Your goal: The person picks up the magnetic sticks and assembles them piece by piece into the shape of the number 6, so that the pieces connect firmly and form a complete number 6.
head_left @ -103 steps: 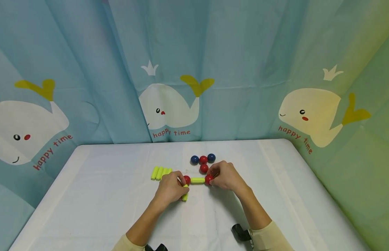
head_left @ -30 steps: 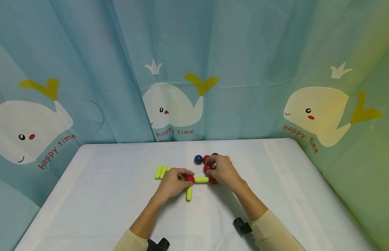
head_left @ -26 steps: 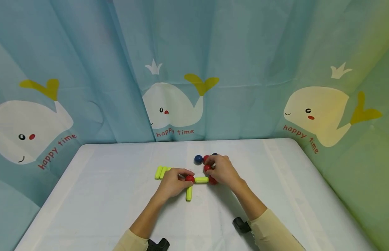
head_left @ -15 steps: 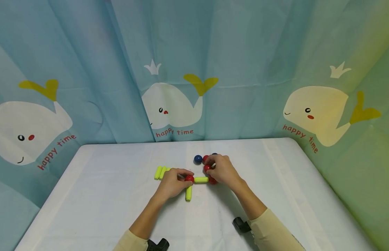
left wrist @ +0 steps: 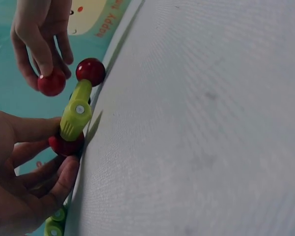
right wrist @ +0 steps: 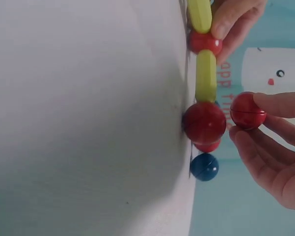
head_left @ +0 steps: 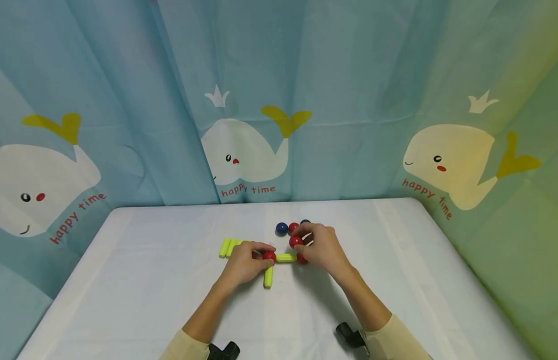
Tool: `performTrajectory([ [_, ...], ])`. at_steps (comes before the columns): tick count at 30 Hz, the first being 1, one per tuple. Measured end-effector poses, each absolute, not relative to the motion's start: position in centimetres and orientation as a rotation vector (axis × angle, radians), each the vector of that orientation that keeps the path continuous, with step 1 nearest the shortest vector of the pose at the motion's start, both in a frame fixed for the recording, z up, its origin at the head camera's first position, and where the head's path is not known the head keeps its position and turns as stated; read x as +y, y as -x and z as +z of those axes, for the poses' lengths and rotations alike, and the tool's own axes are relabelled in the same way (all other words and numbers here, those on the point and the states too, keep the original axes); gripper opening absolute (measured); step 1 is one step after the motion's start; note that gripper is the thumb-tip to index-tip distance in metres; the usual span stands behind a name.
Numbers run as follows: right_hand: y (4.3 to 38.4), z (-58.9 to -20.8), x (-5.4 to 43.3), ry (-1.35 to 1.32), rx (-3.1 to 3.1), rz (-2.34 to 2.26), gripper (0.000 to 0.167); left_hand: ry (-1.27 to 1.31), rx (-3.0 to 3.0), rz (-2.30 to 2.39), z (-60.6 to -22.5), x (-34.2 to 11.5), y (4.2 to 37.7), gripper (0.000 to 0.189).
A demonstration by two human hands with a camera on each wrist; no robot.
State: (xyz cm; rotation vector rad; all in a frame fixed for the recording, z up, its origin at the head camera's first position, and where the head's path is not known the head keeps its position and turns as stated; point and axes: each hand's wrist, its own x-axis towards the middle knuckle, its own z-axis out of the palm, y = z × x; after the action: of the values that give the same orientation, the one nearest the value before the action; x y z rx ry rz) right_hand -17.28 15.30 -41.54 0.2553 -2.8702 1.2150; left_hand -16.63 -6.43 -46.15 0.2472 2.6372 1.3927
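Left hand [head_left: 243,262] pinching red corner ball [head_left: 269,256], right hand [head_left: 324,246] pinching loose red ball [head_left: 295,242]
The corner ball joins two yellow-green rods [head_left: 286,258]; the loose ball is raised off the surface [head_left: 306,320], near the red end ball [head_left: 301,259].

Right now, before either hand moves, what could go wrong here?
The right hand pinches a raised red ball clear of the table; it might slip and roll away. Lowering it could knock the ungripped red ball at one end of the yellow rod, since the left hand grips the red ball at the other end. The nearby blue ball might roll if brushed.
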Motion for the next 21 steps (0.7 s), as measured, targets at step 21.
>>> performTrajectory([
  [21, 13.2, -42.1, 14.0, -0.700, -2.968, 1.199, 0.018, -0.249, 2.627, 1.397, -46.3, -6.5, 16.8, 0.024],
])
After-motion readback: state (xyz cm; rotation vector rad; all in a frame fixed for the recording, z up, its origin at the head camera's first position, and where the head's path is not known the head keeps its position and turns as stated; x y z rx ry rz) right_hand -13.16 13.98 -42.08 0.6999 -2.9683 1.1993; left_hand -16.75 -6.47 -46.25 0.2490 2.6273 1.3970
